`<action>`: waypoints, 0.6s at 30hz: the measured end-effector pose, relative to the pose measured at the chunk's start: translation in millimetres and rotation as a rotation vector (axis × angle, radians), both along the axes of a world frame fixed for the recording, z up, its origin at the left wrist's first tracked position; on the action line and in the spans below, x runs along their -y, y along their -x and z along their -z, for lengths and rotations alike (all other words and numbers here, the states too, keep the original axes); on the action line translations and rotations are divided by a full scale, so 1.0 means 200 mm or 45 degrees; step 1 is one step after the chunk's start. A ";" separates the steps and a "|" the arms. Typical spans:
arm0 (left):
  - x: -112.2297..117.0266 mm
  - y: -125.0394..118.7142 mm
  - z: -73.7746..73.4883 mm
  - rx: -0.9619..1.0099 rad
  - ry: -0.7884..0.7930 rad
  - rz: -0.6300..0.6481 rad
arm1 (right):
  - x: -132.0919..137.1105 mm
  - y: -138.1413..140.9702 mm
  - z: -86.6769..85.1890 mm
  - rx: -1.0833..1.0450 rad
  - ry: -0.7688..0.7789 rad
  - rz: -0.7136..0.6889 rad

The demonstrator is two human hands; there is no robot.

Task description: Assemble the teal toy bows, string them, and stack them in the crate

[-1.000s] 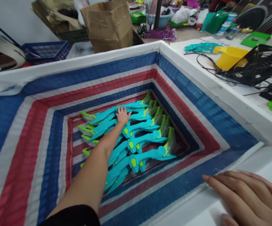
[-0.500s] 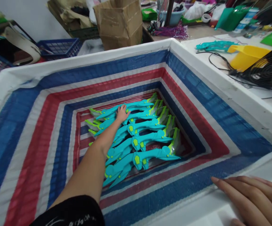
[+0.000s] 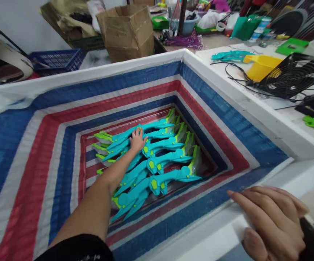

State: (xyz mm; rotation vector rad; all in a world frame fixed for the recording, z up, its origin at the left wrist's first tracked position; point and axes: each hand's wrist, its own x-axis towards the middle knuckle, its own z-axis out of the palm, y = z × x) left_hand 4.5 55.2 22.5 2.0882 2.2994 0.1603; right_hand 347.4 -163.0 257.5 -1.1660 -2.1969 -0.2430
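Turquoise toy bows (image 3: 170, 156) with lime-green trim lie in a row, overlapping, at the bottom of a deep white bin (image 3: 157, 59) lined with red, white and blue striped sheeting. My left hand (image 3: 137, 140) reaches down among them, its fingers spread over the middle of the bows at the far end. What lies under its palm is hidden. On the bin's near rim, at the lower right, rests my right hand (image 3: 273, 217), fingers stretched out and thumb down the outer side, holding nothing.
On the white table to the right are a yellow scoop (image 3: 262, 67), a black fan (image 3: 292, 74) with cables and turquoise parts (image 3: 229, 56). Beyond the bin stand a cardboard box (image 3: 126, 32) and a blue basket (image 3: 56, 59).
The view has swung to the right, so more of the right hand and table shows. The left hand stays on the far bows, its fingers now more spread.
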 end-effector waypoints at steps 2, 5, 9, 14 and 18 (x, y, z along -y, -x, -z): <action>0.01 -0.03 0.01 -0.040 0.010 -0.067 | -0.01 0.02 -0.01 -0.035 -0.033 0.007; 0.03 -0.07 0.03 -0.058 0.019 -0.126 | -0.01 0.04 -0.01 -0.088 -0.075 0.036; 0.04 -0.11 0.04 -0.050 0.072 -0.140 | -0.02 0.06 0.00 -0.128 -0.106 0.062; 0.05 -0.16 0.05 -0.062 0.063 -0.153 | -0.02 0.07 0.00 -0.148 -0.131 0.084; 0.06 -0.21 0.05 -0.072 0.001 -0.192 | -0.02 0.07 0.00 -0.138 -0.132 0.090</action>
